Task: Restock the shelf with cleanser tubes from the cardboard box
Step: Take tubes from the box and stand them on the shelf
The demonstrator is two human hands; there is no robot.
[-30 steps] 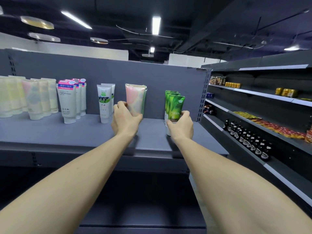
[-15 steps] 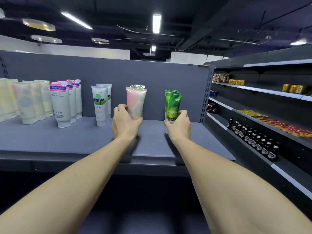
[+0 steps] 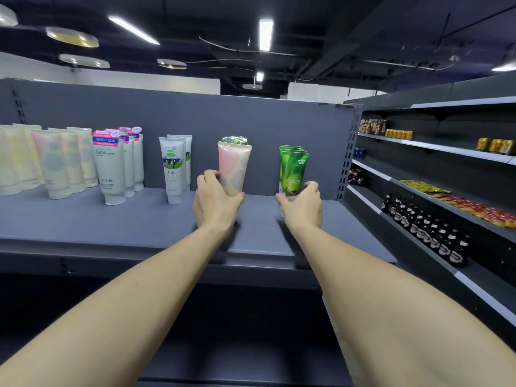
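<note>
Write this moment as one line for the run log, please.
step: placing tubes on shelf | left hand: grip on pink tube | right hand: grip on green tube | both tubes upright

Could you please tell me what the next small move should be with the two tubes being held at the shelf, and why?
Probably let go of both. The left hand grips the pink tube and the right hand the green tube, each upright on the shelf, in line with the other rows. They seem placed, though the hands hide their bases.
</note>
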